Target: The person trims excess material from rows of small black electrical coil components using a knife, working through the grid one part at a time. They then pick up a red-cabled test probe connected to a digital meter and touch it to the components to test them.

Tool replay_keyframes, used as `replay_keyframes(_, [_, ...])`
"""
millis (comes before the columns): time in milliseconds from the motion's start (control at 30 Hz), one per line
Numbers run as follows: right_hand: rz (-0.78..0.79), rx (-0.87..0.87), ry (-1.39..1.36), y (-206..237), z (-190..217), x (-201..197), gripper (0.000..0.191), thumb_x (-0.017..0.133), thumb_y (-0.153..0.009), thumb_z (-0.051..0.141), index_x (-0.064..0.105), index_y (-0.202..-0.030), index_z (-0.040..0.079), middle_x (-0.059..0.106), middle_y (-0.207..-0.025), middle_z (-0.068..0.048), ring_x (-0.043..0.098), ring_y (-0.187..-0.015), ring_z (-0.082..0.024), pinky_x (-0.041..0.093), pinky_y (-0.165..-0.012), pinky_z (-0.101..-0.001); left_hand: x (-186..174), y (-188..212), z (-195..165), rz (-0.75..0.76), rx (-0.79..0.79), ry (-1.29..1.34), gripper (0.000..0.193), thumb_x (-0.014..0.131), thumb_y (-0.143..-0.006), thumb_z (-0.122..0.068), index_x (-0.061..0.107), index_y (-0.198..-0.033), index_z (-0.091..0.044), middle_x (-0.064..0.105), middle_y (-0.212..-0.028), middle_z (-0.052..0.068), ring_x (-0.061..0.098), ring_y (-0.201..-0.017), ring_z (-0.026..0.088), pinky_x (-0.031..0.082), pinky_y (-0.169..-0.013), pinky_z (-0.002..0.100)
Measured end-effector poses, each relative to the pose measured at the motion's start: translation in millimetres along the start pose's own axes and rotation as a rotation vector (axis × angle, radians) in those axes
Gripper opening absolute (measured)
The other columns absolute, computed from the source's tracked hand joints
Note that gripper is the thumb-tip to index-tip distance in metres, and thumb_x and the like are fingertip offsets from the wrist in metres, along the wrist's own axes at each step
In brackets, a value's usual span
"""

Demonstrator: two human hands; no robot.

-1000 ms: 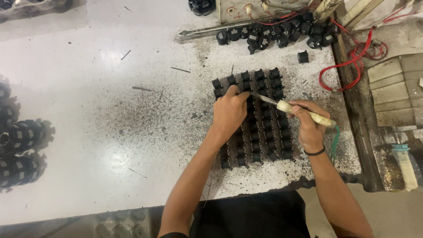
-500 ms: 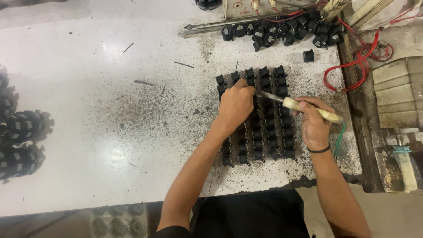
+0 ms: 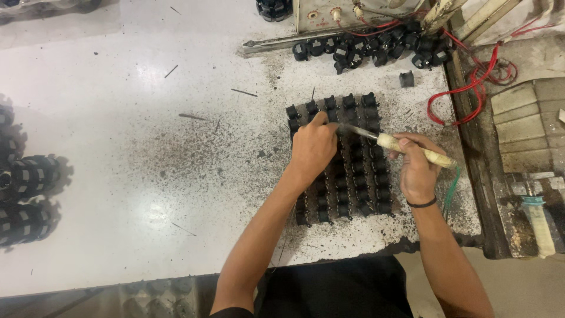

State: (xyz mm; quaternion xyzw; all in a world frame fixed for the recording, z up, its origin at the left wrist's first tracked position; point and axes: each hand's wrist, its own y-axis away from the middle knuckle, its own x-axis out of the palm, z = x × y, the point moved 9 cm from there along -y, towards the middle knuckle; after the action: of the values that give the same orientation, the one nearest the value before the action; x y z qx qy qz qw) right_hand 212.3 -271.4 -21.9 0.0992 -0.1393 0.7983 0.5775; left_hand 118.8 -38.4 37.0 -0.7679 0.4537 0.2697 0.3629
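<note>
Black components (image 3: 347, 171) stand in a grid of rows at the centre right of the frame, on the white counter (image 3: 118, 176). The left hand (image 3: 313, 147) rests on the upper left part of the grid, fingers curled down onto one piece; whether its grip pinches a piece or only steadies it cannot be told. The right hand (image 3: 416, 168) has its grip closed around the pale handle of a soldering iron (image 3: 406, 147), whose metal tip points left toward the left hand's fingertips, at the second row from the top. A green cord (image 3: 450, 191) leaves the handle's rear.

Progress, as a judgement: work stands at the upper rows of the grid. No visible mark separates finished pieces from unfinished ones, so the share done cannot be read.

A loose heap of similar black components (image 3: 376, 47) lies at the upper centre right, beside a metal box (image 3: 347, 12) with red wires (image 3: 471, 88). Toothed black spools (image 3: 29, 194) sit at the left edge.

The counter is white, stained with dark specks and scorch marks around the grid, with thin wire offcuts scattered in the upper left. At the right edge runs a worn, grimy ledge.
</note>
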Motion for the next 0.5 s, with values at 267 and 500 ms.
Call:
replay_keyframes(267, [0.038, -0.012, 0.028, 0.5, 2.6, 4.9, 0.014, 0.060, -0.101, -0.003, 0.072, -0.107, -0.005, 0.072, -0.107, -0.016, 0.069, -0.089, -0.021, 0.058, -0.074, -0.0320, -3.2, -0.5, 4.2, -0.048, -0.002, 0.025, 0.013, 0.065, -0.084, -0.007, 0.077, -0.089, -0.008, 0.068, -0.093, 0.009, 0.070, -0.071, 0.037, 0.059, -0.065, 0.048])
replay_keyframes(500, [0.043, -0.007, 0.039, 1.0, 2.8, 6.8, 0.015, 0.059, -0.101, -0.003, 0.073, -0.107, -0.006, 0.072, -0.106, -0.016, 0.069, -0.091, -0.021, 0.059, -0.075, -0.0326, 2.5, 3.2, 9.4, -0.074, 0.011, 0.005, 0.014, 0.066, -0.084, -0.007, 0.075, -0.095, -0.008, 0.068, -0.098, 0.012, 0.070, -0.067, 0.038, 0.057, -0.059, 0.049])
